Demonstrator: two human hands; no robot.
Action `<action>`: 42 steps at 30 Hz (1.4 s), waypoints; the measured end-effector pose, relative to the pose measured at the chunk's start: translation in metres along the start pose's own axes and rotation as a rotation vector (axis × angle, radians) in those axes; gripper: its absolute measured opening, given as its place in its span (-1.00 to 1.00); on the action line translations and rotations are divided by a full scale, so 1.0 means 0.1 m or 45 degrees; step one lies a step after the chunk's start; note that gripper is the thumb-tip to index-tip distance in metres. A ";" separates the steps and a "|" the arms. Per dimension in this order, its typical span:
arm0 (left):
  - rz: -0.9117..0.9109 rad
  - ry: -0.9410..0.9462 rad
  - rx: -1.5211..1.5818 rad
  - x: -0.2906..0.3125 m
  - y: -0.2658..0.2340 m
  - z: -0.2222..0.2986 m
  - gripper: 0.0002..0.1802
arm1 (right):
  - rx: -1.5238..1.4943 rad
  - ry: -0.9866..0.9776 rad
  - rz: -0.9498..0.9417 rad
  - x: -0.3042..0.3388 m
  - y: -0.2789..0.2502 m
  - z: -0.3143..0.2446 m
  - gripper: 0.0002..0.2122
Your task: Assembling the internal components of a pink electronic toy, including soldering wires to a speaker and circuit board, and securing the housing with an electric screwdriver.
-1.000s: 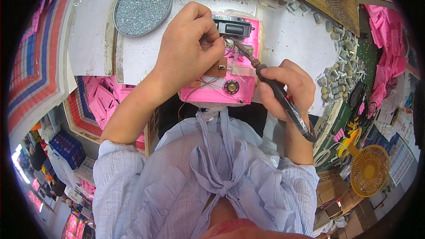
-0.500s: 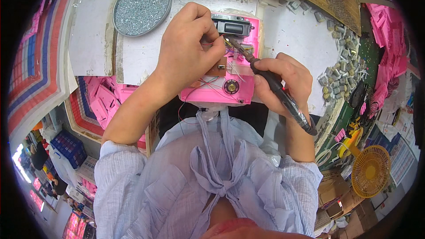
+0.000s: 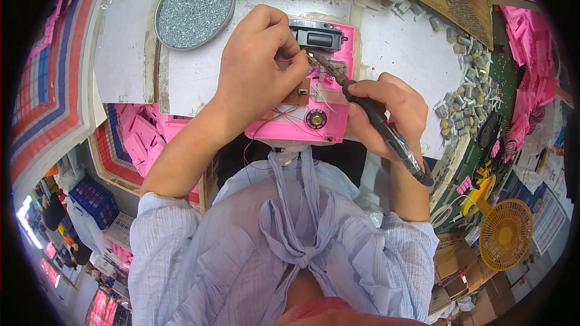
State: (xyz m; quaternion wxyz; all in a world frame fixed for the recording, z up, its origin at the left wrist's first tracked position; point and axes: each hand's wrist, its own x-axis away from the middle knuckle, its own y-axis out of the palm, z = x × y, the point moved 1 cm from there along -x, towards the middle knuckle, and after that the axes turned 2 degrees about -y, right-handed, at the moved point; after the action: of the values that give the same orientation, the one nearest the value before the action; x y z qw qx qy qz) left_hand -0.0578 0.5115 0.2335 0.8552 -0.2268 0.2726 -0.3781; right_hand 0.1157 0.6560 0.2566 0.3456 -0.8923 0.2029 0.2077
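Pink casing point(image 3: 337, 122), one, open, left part hidden behind the left grip point(image 3: 257, 57); contact at the iron's tip too small to make out. Dark box point(image 3: 320, 39) at top, round speaker point(image 3: 315, 119) below. Position: counter's point(image 3: 396, 51) near edge, between hands. Left grip: pinched on red wire point(image 3: 284, 60). Right grip point(image 3: 396, 111): closed round black soldering iron point(image 3: 371, 111).

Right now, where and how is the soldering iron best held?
Likely by its dark handle, from the right, where the right hand holds it: the handle slants back to the right, mostly clear of the pink casing, while the narrow metal shaft points forward-left into the casing and may be hot.
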 end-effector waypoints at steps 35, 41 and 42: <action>0.026 0.010 -0.085 0.02 0.03 0.03 -0.83 | 0.002 -0.038 0.029 0.09 -0.10 -0.02 -0.76; 0.027 0.032 -0.094 0.01 0.01 0.06 -0.83 | -0.001 -0.021 0.036 0.11 -0.11 -0.02 -0.77; 0.026 0.037 -0.097 0.00 0.01 0.06 -0.83 | 0.000 -0.026 0.041 0.10 -0.11 -0.02 -0.78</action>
State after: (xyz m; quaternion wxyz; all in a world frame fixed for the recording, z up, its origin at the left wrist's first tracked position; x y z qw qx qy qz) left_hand -0.0531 0.5130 0.2376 0.8457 -0.2509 0.3014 -0.3620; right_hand 0.1300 0.6598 0.2585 0.3444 -0.8867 0.2137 0.2223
